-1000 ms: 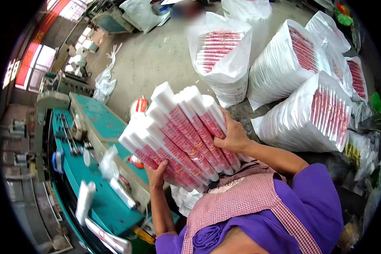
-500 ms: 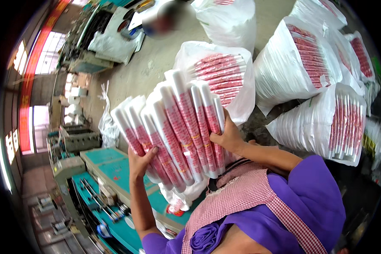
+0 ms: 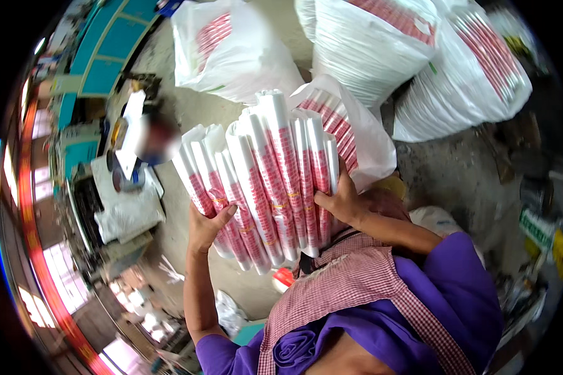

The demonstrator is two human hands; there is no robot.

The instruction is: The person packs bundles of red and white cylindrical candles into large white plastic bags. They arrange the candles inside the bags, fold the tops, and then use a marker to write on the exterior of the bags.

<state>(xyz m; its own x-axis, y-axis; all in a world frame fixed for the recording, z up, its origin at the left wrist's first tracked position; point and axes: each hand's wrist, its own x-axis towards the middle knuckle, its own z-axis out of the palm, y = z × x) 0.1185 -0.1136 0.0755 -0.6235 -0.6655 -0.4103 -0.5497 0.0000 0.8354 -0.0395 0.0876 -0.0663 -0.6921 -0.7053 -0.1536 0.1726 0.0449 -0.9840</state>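
A wide row of folded white plastic bags with red print [image 3: 273, 181] is held up in front of my body, the packets side by side and fanned out at the top. My left hand [image 3: 205, 227] grips its left end, thumb across the front. At the right end my right hand [image 3: 345, 201] clasps it the same way, its thumb on the front and fingers behind, partly hidden. Just beyond my right hand stands an open white sack [image 3: 376, 153], partly filled with similar red-printed packets [image 3: 333, 122] in rows.
More full white sacks stand ahead, one [image 3: 231, 65] at the far left, another [image 3: 356, 53] in the middle and a third [image 3: 431, 97] at the right. A machine [image 3: 106, 206] is on the left. A person, blurred, is near it. Loose items lie on the floor at the right.
My view and body have turned to the right, so the open sack now sits right behind the packets and the green table has mostly left view. Both hands keep their hold.
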